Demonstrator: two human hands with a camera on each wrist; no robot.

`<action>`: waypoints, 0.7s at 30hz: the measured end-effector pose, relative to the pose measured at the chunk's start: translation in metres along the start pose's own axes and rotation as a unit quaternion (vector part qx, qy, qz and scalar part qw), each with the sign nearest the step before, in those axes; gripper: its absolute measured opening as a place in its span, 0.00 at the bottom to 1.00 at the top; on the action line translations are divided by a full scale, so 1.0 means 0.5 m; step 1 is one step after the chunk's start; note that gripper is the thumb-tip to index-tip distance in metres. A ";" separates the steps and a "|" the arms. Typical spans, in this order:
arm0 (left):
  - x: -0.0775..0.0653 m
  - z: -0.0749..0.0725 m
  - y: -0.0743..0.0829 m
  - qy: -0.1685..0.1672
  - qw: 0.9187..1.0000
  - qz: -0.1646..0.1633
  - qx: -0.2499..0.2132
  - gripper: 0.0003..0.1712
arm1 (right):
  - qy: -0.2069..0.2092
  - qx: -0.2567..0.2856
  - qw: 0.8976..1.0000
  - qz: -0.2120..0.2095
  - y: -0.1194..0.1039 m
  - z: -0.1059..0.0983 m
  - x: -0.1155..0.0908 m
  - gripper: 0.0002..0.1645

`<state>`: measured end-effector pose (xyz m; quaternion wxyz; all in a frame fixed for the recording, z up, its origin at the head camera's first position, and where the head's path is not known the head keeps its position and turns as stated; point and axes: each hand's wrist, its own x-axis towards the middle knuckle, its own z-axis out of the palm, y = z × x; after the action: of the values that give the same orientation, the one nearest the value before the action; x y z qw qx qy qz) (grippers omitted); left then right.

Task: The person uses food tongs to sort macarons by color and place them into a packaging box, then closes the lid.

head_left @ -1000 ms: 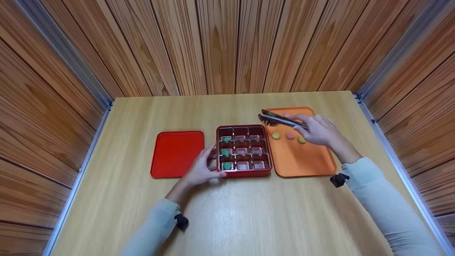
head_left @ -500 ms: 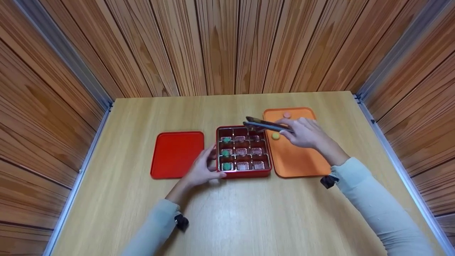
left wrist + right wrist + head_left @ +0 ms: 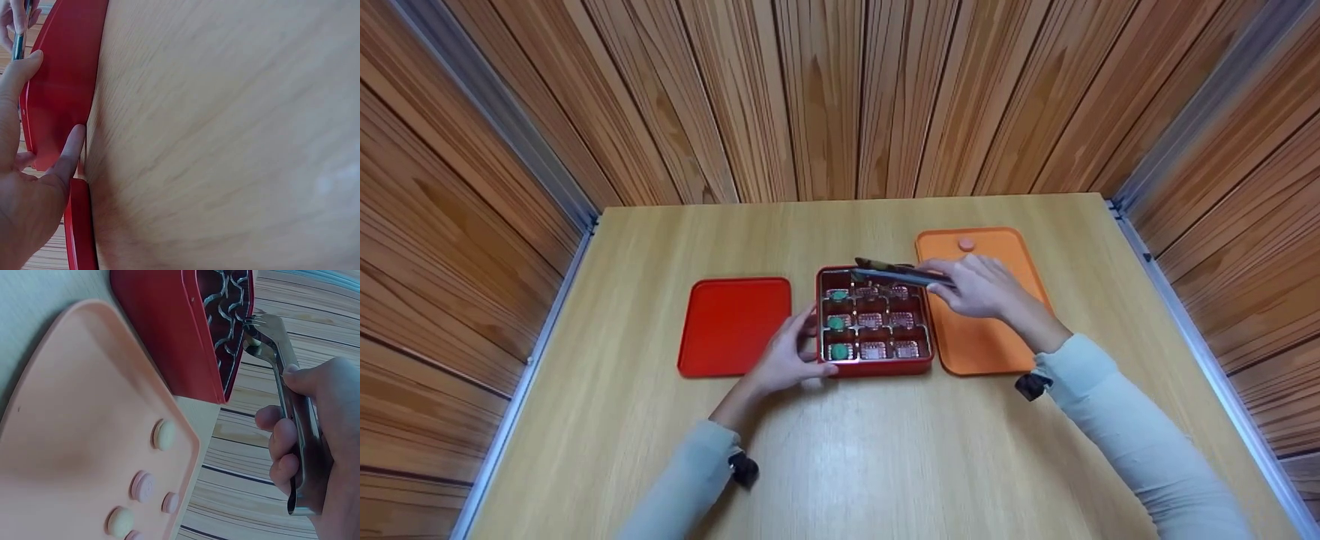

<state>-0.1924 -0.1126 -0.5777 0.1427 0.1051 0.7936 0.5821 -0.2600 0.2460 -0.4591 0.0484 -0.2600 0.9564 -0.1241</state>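
My right hand grips metal tongs whose tips reach over the back row of the red box. A small pale yellow macaron shows between the tong tips in the right wrist view. The box has a divided dark insert, and green macarons sit in its left column. The middle and right columns show bare ridged bottoms where visible; the tongs partly cover the back row. My left hand holds the box at its near left corner, thumb along the front wall and fingers at the left side.
An orange tray lies against the box's right side, with several yellow and pink macarons towards its back. A flat red lid lies to the left. Wooden panel walls surround the table.
My right hand has carried the tongs leftwards, from over the orange tray to above the box's back row. My left hand and the box have stayed in place.
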 end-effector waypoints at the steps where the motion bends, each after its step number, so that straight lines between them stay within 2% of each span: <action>1: 0.000 0.000 0.000 -0.001 1.000 0.000 -0.003 0.71 | 0.000 0.000 1.000 0.000 -0.001 0.002 0.000 0.25; 5: -0.002 -0.002 0.002 -0.006 1.000 0.001 -0.011 0.72 | -0.003 0.002 1.000 0.002 -0.001 0.006 0.001 0.25; 12: -0.003 -0.005 0.004 0.001 1.000 -0.009 0.019 0.71 | -0.001 0.007 1.000 0.000 -0.001 0.010 0.001 0.24; 21: -0.001 0.000 0.001 0.000 1.000 0.000 0.005 0.69 | 0.010 0.018 1.000 -0.005 0.002 0.017 -0.001 0.27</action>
<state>-0.1918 -0.1128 -0.5773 0.1425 0.1056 0.7968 0.5777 -0.2586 0.2451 -0.4676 0.0429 -0.2625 0.9532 -0.1439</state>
